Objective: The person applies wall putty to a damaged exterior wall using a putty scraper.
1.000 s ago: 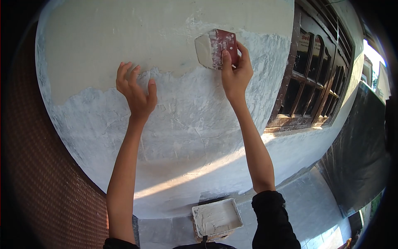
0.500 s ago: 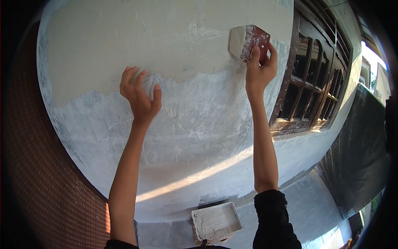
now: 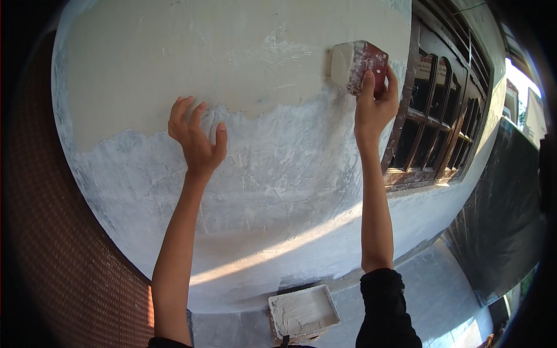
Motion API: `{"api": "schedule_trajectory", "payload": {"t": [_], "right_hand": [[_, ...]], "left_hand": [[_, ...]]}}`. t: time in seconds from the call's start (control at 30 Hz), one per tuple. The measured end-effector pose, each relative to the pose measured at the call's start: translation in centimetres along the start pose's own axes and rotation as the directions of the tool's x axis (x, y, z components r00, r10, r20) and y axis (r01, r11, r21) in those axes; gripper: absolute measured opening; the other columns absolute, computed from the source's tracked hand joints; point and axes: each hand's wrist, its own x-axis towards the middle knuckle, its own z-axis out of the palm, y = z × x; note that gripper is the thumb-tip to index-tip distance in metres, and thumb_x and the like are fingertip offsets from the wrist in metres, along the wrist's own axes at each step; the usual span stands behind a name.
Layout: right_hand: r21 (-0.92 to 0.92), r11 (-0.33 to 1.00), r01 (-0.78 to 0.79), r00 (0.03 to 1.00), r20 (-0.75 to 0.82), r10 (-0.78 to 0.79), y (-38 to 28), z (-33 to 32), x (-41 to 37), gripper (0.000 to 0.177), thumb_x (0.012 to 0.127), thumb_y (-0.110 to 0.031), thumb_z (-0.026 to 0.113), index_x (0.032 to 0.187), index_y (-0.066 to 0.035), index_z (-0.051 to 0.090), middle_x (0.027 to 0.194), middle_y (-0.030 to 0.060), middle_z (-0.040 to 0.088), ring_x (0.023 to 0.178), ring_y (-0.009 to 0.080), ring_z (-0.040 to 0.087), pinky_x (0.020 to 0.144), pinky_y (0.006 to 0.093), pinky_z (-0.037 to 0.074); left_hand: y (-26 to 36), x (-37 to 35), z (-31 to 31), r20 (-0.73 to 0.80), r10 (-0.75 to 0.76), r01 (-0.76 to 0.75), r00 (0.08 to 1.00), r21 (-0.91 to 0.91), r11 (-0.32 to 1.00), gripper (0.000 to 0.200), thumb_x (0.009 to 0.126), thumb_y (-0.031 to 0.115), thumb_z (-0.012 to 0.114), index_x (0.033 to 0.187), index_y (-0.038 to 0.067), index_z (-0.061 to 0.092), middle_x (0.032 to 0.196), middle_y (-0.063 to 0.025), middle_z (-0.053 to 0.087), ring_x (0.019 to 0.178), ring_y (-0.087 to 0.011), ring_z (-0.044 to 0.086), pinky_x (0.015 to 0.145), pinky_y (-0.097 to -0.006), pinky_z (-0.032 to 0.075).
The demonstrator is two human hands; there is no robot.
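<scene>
In my right hand is a dark red plastic putty scraper, pinched between thumb and fingers. A thick layer of cream putty coats its left part, whose edge is right at the wall. My left hand is raised by the wall with its fingers spread and nothing in it. The wall shows smooth cream putty on its upper part and a patchy grey-white surface below, with a ragged border between them close to my left fingertips.
On the grey tiled floor below stands a rectangular tub of putty. A brown wooden window with glass panes borders the wall on the right. Woven brown matting runs along the left, and a dark sheet hangs at the far right.
My right hand and the scraper have shifted slightly right and down along the wall. My left hand has barely moved.
</scene>
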Motion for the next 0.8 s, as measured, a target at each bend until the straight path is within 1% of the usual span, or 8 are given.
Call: {"api": "schedule_trajectory", "payload": {"t": [0.17,0.27,0.3,0.37,0.43,0.53,0.63,0.8], "right_hand": [[0.020,0.992,0.121,0.954,0.273,-0.122,-2.3,4.9,-4.1,0.036,0.089,-0.014,0.066,0.123,-0.003,0.059,0.083,0.0128,0.069,0.068,0.0143,0.063,0.064,0.0274,0.050],[-0.021,1.000,0.016,0.984,0.176,-0.012,0.1,3.0,-2.4,0.036,0.089,-0.013,0.066,0.123,-0.002,0.059,0.086,0.0134,0.070,0.070,0.0139,0.064,0.066,0.0281,0.051],[-0.023,0.996,0.088,0.991,0.101,-0.086,1.5,1.8,-1.3,0.036,0.089,-0.012,0.065,0.123,-0.001,0.059,0.090,0.0135,0.070,0.073,0.0133,0.063,0.068,0.0279,0.052],[-0.128,0.991,0.040,0.999,0.007,-0.039,2.3,-0.7,0.6,0.037,0.091,-0.012,0.063,0.124,0.002,0.057,0.093,0.0109,0.070,0.076,0.0117,0.063,0.070,0.0257,0.052],[0.008,0.999,0.032,0.997,-0.065,-0.032,1.6,-1.1,1.4,0.038,0.091,-0.013,0.064,0.125,0.003,0.056,0.094,0.0105,0.069,0.076,0.0107,0.062,0.069,0.0249,0.052],[0.152,0.988,0.016,0.995,0.091,-0.030,0.5,1.8,-1.5,0.034,0.093,-0.015,0.063,0.122,0.000,0.057,0.088,0.0099,0.069,0.073,0.0105,0.062,0.064,0.0245,0.050],[0.075,0.996,0.039,0.968,0.245,-0.057,-0.8,4.6,-4.5,0.033,0.089,-0.013,0.066,0.121,-0.006,0.059,0.081,0.0131,0.069,0.067,0.0123,0.062,0.061,0.0260,0.049],[-0.036,0.999,-0.008,1.000,-0.010,0.008,2.2,1.5,-0.9,0.035,0.089,-0.011,0.064,0.122,0.002,0.058,0.088,0.0091,0.069,0.070,0.0103,0.061,0.063,0.0258,0.050]], "left_hand": [[0.0,-0.1,0.1,-0.027,-0.021,0.020,0.999,-0.049,0.999,0.049,0.091,0.030,0.056,0.131,0.008,0.039,0.139,-0.0168,0.037,0.134,-0.0351,0.029,0.107,-0.0510,0.018],[-0.2,-0.1,0.2,-0.055,-0.026,0.023,0.998,-0.055,0.998,0.048,0.090,0.031,0.057,0.130,0.010,0.041,0.138,-0.0161,0.038,0.134,-0.0350,0.029,0.106,-0.0508,0.018],[-0.1,-0.1,0.2,-0.058,-0.022,0.019,0.998,-0.043,0.999,0.048,0.090,0.031,0.057,0.130,0.010,0.041,0.138,-0.0162,0.038,0.134,-0.0354,0.029,0.106,-0.0509,0.018],[-0.1,0.0,0.2,-0.050,-0.022,0.021,0.999,-0.030,0.999,0.048,0.090,0.031,0.057,0.130,0.010,0.041,0.138,-0.0162,0.038,0.134,-0.0356,0.030,0.106,-0.0510,0.018],[0.0,-0.2,0.2,-0.024,-0.026,0.025,0.999,-0.025,0.999,0.048,0.090,0.031,0.057,0.130,0.010,0.041,0.138,-0.0161,0.038,0.134,-0.0359,0.030,0.106,-0.0511,0.018],[0.0,-0.2,0.1,-0.017,-0.030,0.030,0.999,-0.031,0.999,0.048,0.090,0.031,0.057,0.131,0.010,0.040,0.138,-0.0161,0.038,0.134,-0.0360,0.030,0.106,-0.0510,0.018],[0.0,0.0,0.1,-0.048,-0.014,0.012,0.999,-0.052,0.999,0.048,0.090,0.032,0.056,0.130,0.010,0.040,0.137,-0.0161,0.038,0.134,-0.0357,0.030,0.106,-0.0509,0.019],[0.0,0.1,0.0,-0.027,0.015,-0.016,1.000,-0.019,1.000,0.051,0.091,0.029,0.055,0.133,0.007,0.036,0.140,-0.0181,0.035,0.133,-0.0353,0.029,0.108,-0.0502,0.018]]}}
